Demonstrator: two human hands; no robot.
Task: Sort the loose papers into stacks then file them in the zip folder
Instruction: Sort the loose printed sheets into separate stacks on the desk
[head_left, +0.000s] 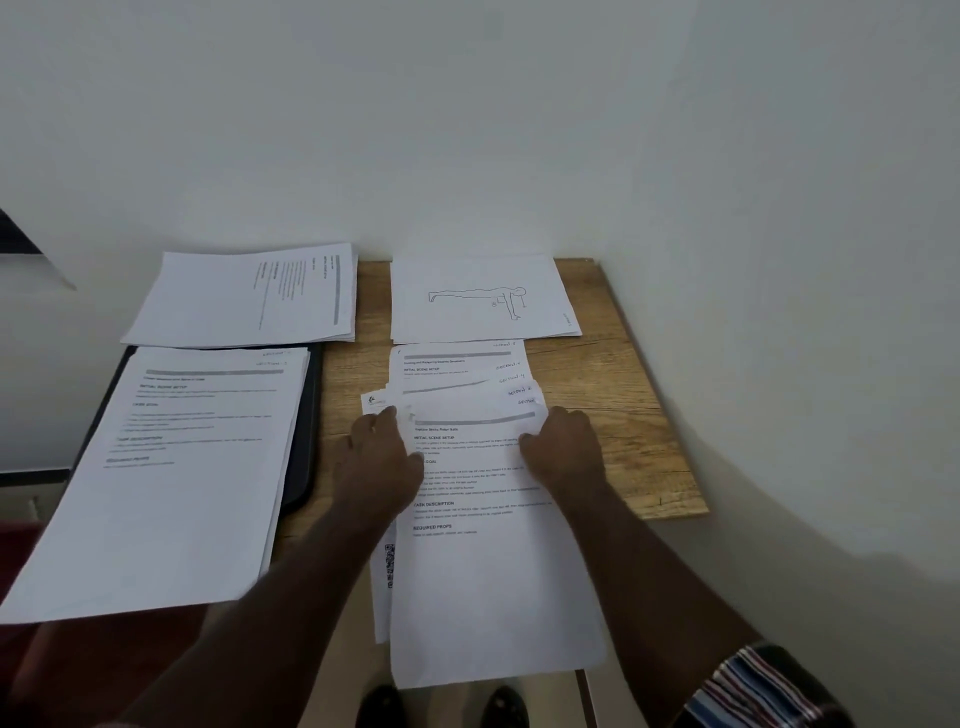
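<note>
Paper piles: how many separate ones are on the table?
4: one far left, one on the dark folder, one with a figure drawing, and one under both hands. Sheets beneath can't be counted.

**Occlusions and illegible items**

Zip folder (306, 441): mostly covered by the near-left stack (171, 478); only its dark right edge shows. Body print on all sheets too blurred to read. Loose pile (483, 545): lower sheets hidden. Striped sleeve (753, 691) cut by the frame's bottom edge.

Wooden table (613, 395) set in corner against white wall (467, 130). Dark shoes (441, 706) on floor below table's near edge (toes only visible). Striped cloth (753, 686) at lower right.
</note>
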